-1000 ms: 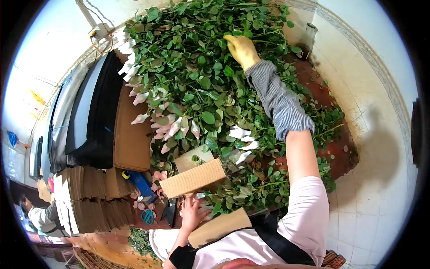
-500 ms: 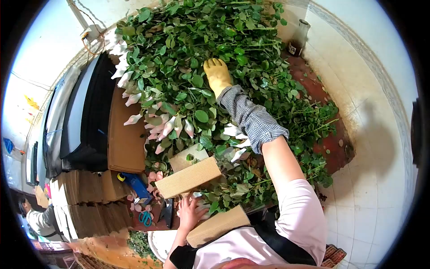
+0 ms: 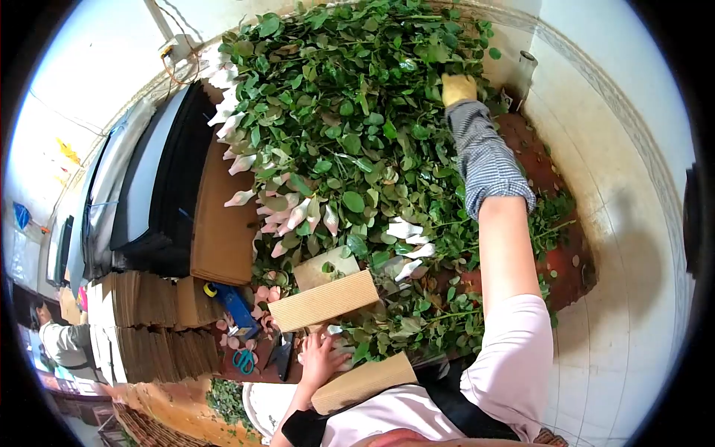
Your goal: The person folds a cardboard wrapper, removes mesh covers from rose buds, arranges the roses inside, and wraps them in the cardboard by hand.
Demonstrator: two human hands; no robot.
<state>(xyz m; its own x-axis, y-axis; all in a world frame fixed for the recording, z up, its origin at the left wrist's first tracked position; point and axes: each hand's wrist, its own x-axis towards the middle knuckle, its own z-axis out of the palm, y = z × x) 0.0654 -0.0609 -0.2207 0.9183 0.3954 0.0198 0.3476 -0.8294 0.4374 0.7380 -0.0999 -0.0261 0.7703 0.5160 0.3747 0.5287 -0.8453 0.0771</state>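
A large heap of leafy rose stems [image 3: 350,112] covers the table, with pale pink and white rose heads [image 3: 298,214] on its left side. My right hand [image 3: 459,89], in a yellow glove, is at the far right of the heap. Its fingers are curled down among the leaves, and whatever they hold is hidden. My bare left hand [image 3: 322,359] lies low in front of me, fingers spread, over pale shapes it partly hides. One corrugated cardboard strip [image 3: 324,300] is just beyond it, and another cardboard piece [image 3: 365,382] sits against my body.
Teal scissors [image 3: 243,361], a black tool [image 3: 281,356] and a blue tape dispenser [image 3: 234,307] are left of my hand, among loose petals. Stacked cardboard [image 3: 153,328] and dark sheets [image 3: 167,179] stand left. A bottle [image 3: 523,78] is at the back right, near the tiled wall.
My gloved right hand has moved right and away, from the middle of the heap to its far right side. The left hand stays in nearly the same place. The view has shifted slightly.
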